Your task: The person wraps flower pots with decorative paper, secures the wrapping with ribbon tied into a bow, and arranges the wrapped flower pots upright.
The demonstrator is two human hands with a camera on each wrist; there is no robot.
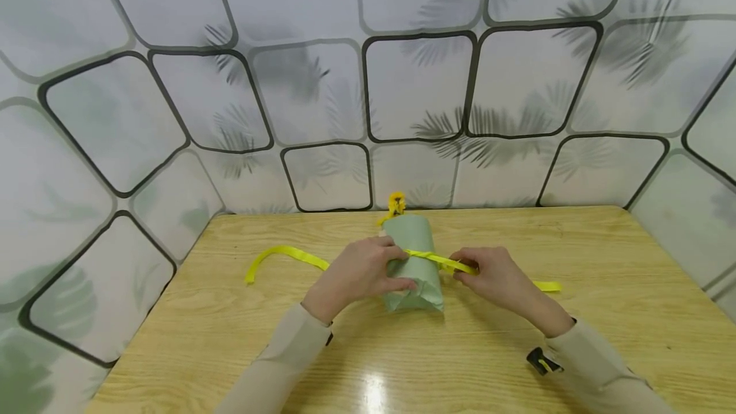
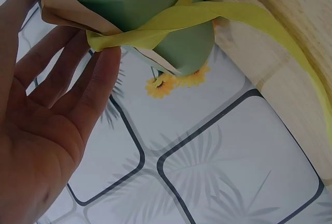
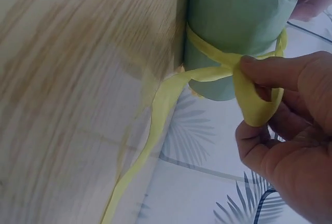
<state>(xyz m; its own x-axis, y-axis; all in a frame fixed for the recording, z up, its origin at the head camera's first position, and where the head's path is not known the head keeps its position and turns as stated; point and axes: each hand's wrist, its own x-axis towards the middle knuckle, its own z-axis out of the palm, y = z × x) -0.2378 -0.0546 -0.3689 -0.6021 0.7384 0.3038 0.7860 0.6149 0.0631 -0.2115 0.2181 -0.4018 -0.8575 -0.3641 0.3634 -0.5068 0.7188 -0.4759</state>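
A bouquet wrapped in pale green paper (image 1: pixel 422 273) lies on the table, with yellow flowers (image 1: pixel 397 203) showing at its far end. Around its middle runs a yellow ribbon (image 2: pixel 171 19), whose loose tails trail out to both sides. My left hand (image 1: pixel 362 270) rests on the bouquet's left side. Its fingers are fairly straight, and in the left wrist view one fingertip touches the ribbon at the paper's edge. To the right of the bouquet, my right hand (image 1: pixel 497 276) pinches a bent loop of ribbon (image 3: pixel 254 102) between thumb and fingers.
The light wooden table (image 1: pixel 230 350) meets a wall covering (image 1: pixel 322 101) with dark rounded outlines and leaf prints. A small black device (image 1: pixel 543 361) sits by the right sleeve. One ribbon tail (image 1: pixel 276 251) curves across the tabletop on the left.
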